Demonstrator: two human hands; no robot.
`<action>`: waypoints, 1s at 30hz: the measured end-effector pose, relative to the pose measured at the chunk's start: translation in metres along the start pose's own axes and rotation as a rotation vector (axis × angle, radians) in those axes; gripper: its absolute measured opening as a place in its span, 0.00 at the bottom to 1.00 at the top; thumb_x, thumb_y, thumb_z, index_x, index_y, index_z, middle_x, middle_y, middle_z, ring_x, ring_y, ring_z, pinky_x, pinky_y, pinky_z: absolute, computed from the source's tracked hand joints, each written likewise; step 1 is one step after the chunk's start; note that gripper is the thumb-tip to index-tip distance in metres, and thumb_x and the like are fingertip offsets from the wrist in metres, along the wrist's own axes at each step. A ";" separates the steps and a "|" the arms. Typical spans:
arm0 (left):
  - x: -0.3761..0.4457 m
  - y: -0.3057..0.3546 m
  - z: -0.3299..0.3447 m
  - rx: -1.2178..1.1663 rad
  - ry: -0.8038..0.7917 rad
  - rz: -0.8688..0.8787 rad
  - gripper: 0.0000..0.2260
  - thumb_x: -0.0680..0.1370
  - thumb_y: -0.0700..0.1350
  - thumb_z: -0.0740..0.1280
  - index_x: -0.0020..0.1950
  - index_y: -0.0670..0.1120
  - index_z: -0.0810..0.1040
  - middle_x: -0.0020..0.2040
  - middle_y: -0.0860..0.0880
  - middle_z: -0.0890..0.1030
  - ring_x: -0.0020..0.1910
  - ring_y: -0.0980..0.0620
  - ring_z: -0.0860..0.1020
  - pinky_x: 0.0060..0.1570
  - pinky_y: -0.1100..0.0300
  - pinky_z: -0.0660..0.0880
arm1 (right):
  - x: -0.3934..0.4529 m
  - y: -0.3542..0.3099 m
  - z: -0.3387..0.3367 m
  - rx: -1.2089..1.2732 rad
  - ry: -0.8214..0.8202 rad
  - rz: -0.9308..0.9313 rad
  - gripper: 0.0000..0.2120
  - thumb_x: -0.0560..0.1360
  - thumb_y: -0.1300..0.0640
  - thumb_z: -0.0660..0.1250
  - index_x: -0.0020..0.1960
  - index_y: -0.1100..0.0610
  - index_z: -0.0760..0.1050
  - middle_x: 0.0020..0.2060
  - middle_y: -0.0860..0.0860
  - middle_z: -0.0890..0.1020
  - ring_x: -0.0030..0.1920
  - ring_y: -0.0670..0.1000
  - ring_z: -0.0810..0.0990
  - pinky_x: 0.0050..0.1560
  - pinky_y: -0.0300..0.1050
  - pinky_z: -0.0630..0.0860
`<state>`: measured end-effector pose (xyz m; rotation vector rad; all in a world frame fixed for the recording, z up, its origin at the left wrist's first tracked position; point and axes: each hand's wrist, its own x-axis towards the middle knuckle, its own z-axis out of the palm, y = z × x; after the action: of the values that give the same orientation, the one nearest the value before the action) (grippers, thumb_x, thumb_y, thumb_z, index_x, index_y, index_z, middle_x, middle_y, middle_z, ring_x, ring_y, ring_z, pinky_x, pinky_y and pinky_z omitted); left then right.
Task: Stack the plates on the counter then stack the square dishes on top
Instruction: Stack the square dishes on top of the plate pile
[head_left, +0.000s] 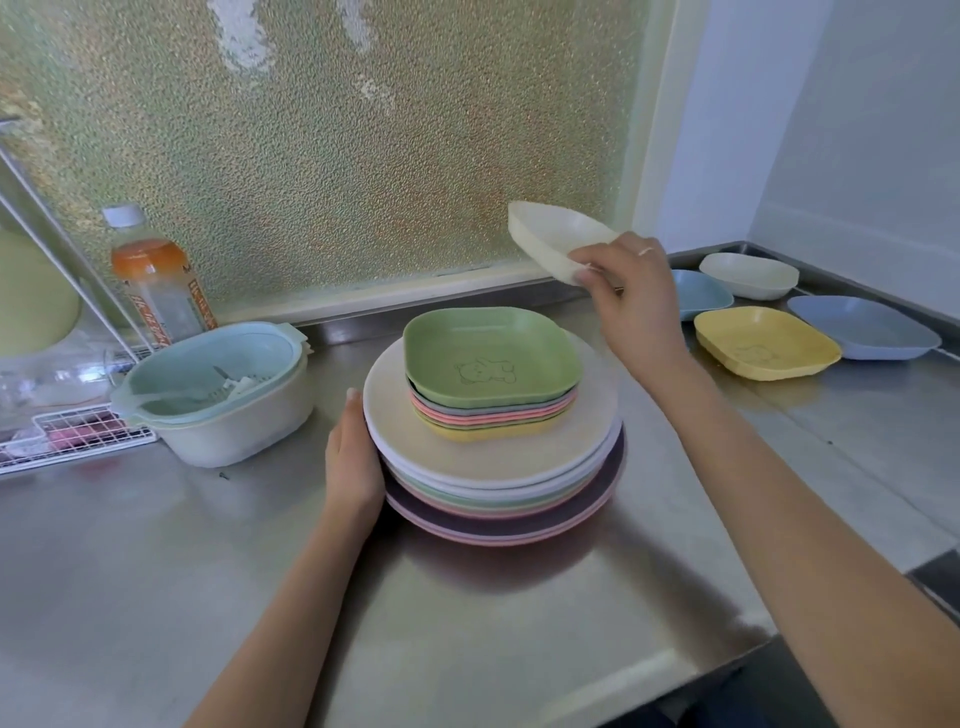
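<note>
A stack of round plates in pastel colours stands on the steel counter. On it sits a pile of several square dishes, a green dish with a bear drawing on top. My left hand rests flat against the plate stack's left side. My right hand holds a cream square dish tilted in the air, above and to the right of the pile. More square dishes lie at the right: a yellow dish, a light blue dish, a cream dish and a grey-blue dish.
A pale blue colander in a white bowl stands left of the stack. Behind it are an orange drink bottle and a wire rack. A frosted window backs the counter. The counter's front edge runs at lower right.
</note>
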<state>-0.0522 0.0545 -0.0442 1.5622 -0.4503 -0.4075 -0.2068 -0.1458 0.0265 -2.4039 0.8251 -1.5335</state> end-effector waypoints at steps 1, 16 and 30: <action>0.000 0.000 0.000 -0.002 0.005 -0.005 0.20 0.82 0.52 0.49 0.45 0.46 0.77 0.41 0.56 0.78 0.38 0.62 0.72 0.37 0.69 0.67 | -0.002 -0.017 -0.006 0.031 0.001 -0.023 0.10 0.72 0.62 0.66 0.51 0.57 0.81 0.41 0.58 0.78 0.48 0.56 0.72 0.45 0.43 0.65; -0.004 0.002 -0.001 -0.018 -0.007 -0.014 0.20 0.82 0.53 0.49 0.52 0.47 0.79 0.50 0.50 0.78 0.51 0.53 0.74 0.49 0.61 0.65 | -0.070 -0.126 0.005 0.107 -0.265 -0.090 0.09 0.73 0.58 0.68 0.51 0.55 0.82 0.37 0.53 0.76 0.45 0.58 0.73 0.46 0.57 0.74; 0.015 0.008 -0.008 -0.013 0.056 0.194 0.18 0.80 0.49 0.53 0.60 0.46 0.78 0.57 0.48 0.80 0.55 0.54 0.76 0.59 0.63 0.72 | -0.082 -0.114 -0.011 0.234 -0.204 -0.020 0.13 0.77 0.52 0.61 0.52 0.54 0.82 0.45 0.51 0.81 0.49 0.53 0.77 0.51 0.52 0.73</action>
<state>-0.0354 0.0537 -0.0352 1.4984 -0.5491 -0.2168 -0.2019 -0.0051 0.0155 -2.3509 0.5486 -1.2828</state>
